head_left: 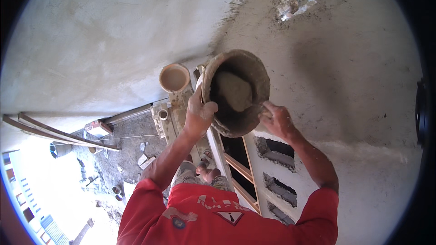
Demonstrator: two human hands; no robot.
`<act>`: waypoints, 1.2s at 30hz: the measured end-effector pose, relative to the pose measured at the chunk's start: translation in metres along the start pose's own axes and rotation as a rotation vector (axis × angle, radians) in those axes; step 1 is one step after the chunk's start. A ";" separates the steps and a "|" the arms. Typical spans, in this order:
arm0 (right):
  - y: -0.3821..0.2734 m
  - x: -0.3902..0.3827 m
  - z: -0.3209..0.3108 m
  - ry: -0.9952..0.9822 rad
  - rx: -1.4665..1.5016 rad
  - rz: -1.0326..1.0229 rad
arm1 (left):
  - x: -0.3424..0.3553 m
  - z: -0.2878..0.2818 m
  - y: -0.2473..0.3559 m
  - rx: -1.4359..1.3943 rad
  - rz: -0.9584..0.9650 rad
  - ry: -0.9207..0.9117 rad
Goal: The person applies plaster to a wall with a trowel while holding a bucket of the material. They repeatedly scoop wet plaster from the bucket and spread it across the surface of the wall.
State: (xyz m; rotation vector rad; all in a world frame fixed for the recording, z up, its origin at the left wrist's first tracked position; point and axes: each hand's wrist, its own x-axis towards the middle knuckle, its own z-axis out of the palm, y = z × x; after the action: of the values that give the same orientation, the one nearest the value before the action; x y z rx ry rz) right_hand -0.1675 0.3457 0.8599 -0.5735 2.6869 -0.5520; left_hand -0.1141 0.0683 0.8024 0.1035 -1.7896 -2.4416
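A mortar-caked bucket (259, 70) is tilted so that its mouth faces me, close to the wall. Inside lies a grey lump of wet mortar (234, 90). My left hand (200, 113) grips the bucket at its left side, thumb over the rim. At the right rim, my right hand (274, 118) is closed with the fingers curled by the opening. A short brownish piece shows at its fingers, perhaps a handle, but its kind is hidden.
A round tub (174, 78) with pale liquid stands on the narrow plank (184, 102) beyond my left hand. My feet are on planks high above rubble-strewn ground (131, 136). Openings (279, 152) and a wooden frame (239, 168) lie below right. Curved boards (63, 134) project at left.
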 end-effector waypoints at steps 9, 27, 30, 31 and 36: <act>-0.091 0.039 -0.099 0.026 -0.014 -0.090 | 0.025 -0.031 0.039 -0.175 -0.033 0.185; 0.044 0.246 -0.296 0.585 -0.089 0.242 | -0.011 -0.077 0.013 -0.030 -0.089 0.390; 0.021 0.229 -0.334 0.661 -0.311 0.175 | -0.015 -0.078 0.005 -0.030 -0.135 0.444; -0.006 0.212 -0.322 0.617 -0.282 0.145 | -0.017 -0.078 0.005 -0.069 -0.149 0.429; -0.088 0.133 -0.211 0.173 0.074 0.142 | -0.001 -0.061 0.006 -0.028 -0.150 0.387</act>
State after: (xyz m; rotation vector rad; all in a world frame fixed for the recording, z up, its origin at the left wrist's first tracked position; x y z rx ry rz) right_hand -0.3378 0.2755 1.0494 -0.3242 2.8264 -0.6867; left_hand -0.1051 0.0091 0.7895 0.6803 -1.6248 -2.3331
